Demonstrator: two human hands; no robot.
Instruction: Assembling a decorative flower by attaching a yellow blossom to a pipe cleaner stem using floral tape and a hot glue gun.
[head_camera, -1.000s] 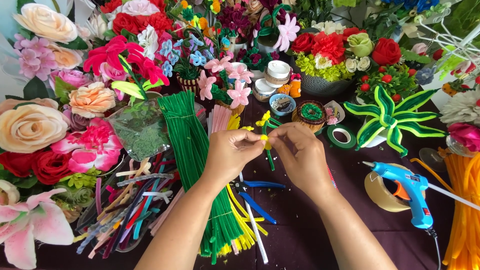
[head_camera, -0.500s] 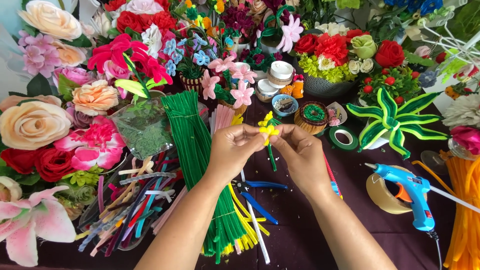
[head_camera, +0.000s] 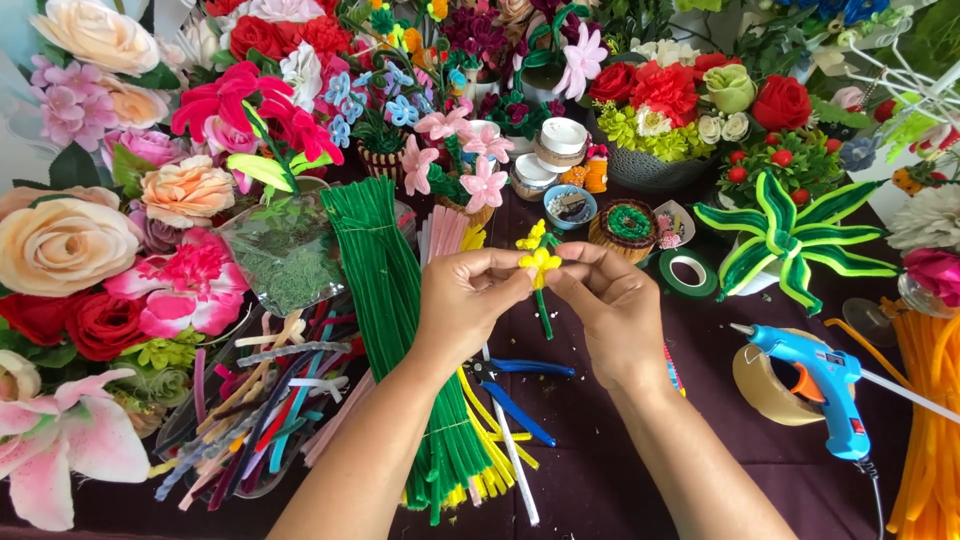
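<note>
My left hand (head_camera: 470, 300) and my right hand (head_camera: 610, 305) meet above the middle of the table, and both pinch a small yellow pipe-cleaner flower (head_camera: 540, 262) on a green stem (head_camera: 544, 315). The stem hangs down between my fingers. A second yellow bloom (head_camera: 531, 238) sticks up just above the first. Below my left wrist lies a long bundle of green pipe cleaners (head_camera: 385, 290), with yellow ones (head_camera: 490, 470) beneath it. Blue-handled pliers (head_camera: 515, 385) rest on the dark purple cloth under my hands.
A blue glue gun (head_camera: 815, 385) and a roll of tape (head_camera: 760, 385) sit at right, orange pipe cleaners (head_camera: 925, 440) at the far right edge. Mixed coloured pipe cleaners (head_camera: 250, 410) lie at left. Artificial flowers (head_camera: 110, 240), small jars (head_camera: 560, 145) and a green tape roll (head_camera: 688, 272) ring the space.
My hands have risen slightly and drawn together on the yellow flower, which now sits upright between my fingertips with more of the green stem showing.
</note>
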